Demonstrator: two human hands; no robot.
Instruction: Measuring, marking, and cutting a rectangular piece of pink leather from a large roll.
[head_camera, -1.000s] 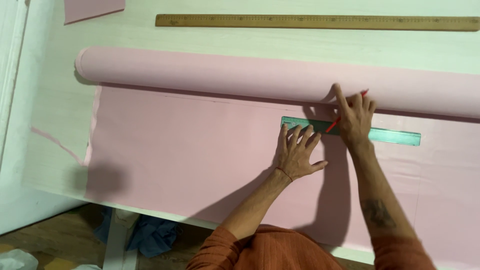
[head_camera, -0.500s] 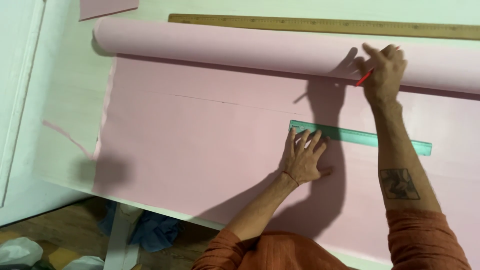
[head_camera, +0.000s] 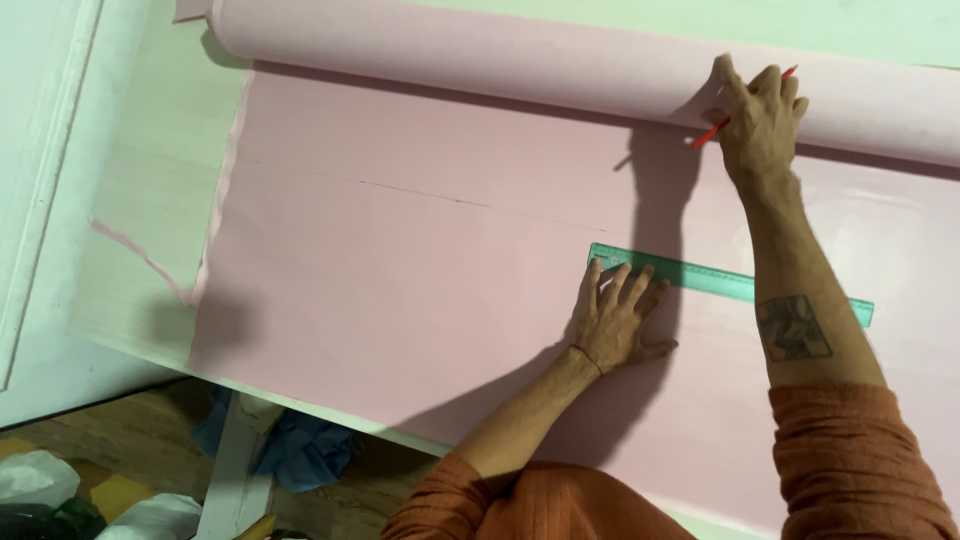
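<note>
The left hand (head_camera: 618, 322) lies flat, fingers spread, on the translucent green ruler (head_camera: 735, 285) over smooth pink fabric (head_camera: 400, 270); the right hand (head_camera: 762, 122) pinches a red pencil (head_camera: 708, 133).

A pale green-white table (head_camera: 140, 170) filled most of the view. At seven o'clock lay wooden floor (head_camera: 110, 440), with blue cloth (head_camera: 300, 450) bunched under the table's edge beside a white leg (head_camera: 225, 470).

pale table (head_camera: 150, 200), pink fabric (head_camera: 400, 280) spread flat
</note>
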